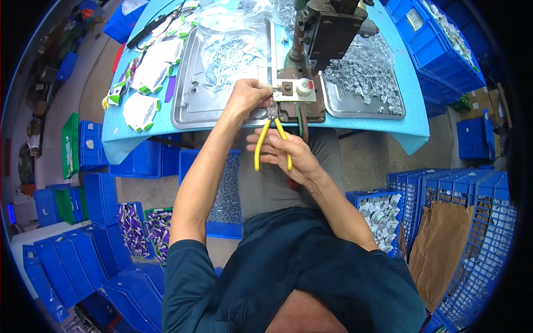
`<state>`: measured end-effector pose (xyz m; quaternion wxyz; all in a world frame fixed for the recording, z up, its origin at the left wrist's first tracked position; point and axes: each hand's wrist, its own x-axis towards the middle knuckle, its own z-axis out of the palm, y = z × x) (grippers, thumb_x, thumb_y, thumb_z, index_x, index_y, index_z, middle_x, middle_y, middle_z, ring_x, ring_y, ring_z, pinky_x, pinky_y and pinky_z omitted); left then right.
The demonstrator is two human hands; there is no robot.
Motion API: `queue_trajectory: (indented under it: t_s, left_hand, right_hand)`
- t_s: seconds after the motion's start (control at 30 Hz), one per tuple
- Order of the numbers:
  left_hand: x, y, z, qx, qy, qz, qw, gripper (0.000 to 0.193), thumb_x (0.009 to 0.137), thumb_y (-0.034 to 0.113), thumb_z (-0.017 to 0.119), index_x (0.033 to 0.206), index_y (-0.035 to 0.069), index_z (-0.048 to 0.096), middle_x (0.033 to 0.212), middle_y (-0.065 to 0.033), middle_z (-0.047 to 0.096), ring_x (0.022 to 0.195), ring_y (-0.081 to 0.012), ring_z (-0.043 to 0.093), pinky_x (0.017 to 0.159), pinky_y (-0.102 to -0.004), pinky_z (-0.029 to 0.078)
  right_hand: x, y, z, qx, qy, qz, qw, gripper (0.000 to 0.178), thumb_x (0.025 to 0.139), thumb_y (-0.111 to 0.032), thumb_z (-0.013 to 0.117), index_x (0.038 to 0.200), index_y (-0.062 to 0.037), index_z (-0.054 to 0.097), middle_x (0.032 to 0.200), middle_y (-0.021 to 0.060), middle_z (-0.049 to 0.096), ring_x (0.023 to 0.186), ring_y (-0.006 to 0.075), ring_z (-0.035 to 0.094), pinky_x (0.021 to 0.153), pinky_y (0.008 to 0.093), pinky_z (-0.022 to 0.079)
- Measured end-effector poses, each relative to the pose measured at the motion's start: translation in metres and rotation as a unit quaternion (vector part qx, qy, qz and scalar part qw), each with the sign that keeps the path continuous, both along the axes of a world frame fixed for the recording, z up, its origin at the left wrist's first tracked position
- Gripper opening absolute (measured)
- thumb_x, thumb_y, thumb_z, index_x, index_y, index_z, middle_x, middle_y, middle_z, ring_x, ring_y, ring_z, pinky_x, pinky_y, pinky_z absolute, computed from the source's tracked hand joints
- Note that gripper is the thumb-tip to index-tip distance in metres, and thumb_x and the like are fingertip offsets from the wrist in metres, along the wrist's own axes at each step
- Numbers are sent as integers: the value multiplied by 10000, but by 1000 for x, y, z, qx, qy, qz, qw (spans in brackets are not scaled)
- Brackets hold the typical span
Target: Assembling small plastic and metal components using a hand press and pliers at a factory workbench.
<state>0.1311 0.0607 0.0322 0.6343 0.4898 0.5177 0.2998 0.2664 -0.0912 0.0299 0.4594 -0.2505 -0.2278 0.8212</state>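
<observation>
My right hand holds a pair of pliers by its yellow handles, which are spread apart. The jaws point away from me, close to the fingertips of my left hand. My left hand is closed in a pinch at the left side of a small white fixture block; what its fingers hold is too small to make out. The block sits on the base of a dark metal bench press. Left of the press, a metal tray carries a clear bag of thin metal pins.
At the right, another metal tray holds many small grey parts. White packets with green edges lie on the blue-covered table. A blue bin of small parts stands below the table, and stacked blue crates flank me.
</observation>
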Motion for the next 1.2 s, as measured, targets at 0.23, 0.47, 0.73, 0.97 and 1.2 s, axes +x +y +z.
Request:
queue_trajectory:
  t_s: [0.23, 0.47, 0.73, 0.97, 1.2]
  left_hand:
    - [3, -1, 4, 76, 46, -2, 996, 144, 862, -26, 658, 993, -85, 668, 812, -88, 697, 655, -121, 667, 587, -223, 545]
    - [3, -4, 4, 158, 130, -13, 979, 190, 845, -24, 648, 1018, -101, 659, 820, -118, 714, 698, -140, 699, 624, -244, 565]
    - [4, -17, -2, 264, 124, 1, 957, 362, 810, -21, 626, 1162, -33, 546, 990, -178, 717, 828, -244, 719, 729, -343, 573]
    - [-1, -11, -15, 254, 41, -12, 966, 485, 817, -49, 650, 1270, -24, 479, 956, -136, 700, 818, -173, 691, 731, -289, 574]
    - [-3, -7, -12, 200, 10, -1, 980, 532, 808, -85, 661, 1294, -62, 445, 977, -146, 699, 849, -162, 683, 732, -270, 573]
  right_hand:
    - [-9, 8, -5, -1, 49, -58, 997, 391, 1061, -278, 447, 1312, 20, 467, 1290, 273, 567, 1191, 365, 601, 970, 474, 526]
    - [-13, 9, -14, -11, 52, -82, 995, 385, 1061, -273, 446, 1301, 27, 478, 1270, 252, 582, 1180, 360, 605, 972, 481, 517]
    - [-20, 31, -23, 6, 60, -106, 992, 332, 1061, -265, 452, 1253, 5, 468, 1139, 183, 622, 1091, 316, 644, 889, 443, 547]
    - [-20, 30, -22, 1, 33, -116, 993, 338, 1060, -269, 448, 1237, 17, 477, 1122, 208, 641, 1053, 328, 663, 872, 449, 557]
    - [-19, 37, -25, -20, 45, -126, 991, 337, 1055, -273, 455, 1224, 16, 492, 1112, 206, 643, 1045, 324, 663, 868, 454, 568]
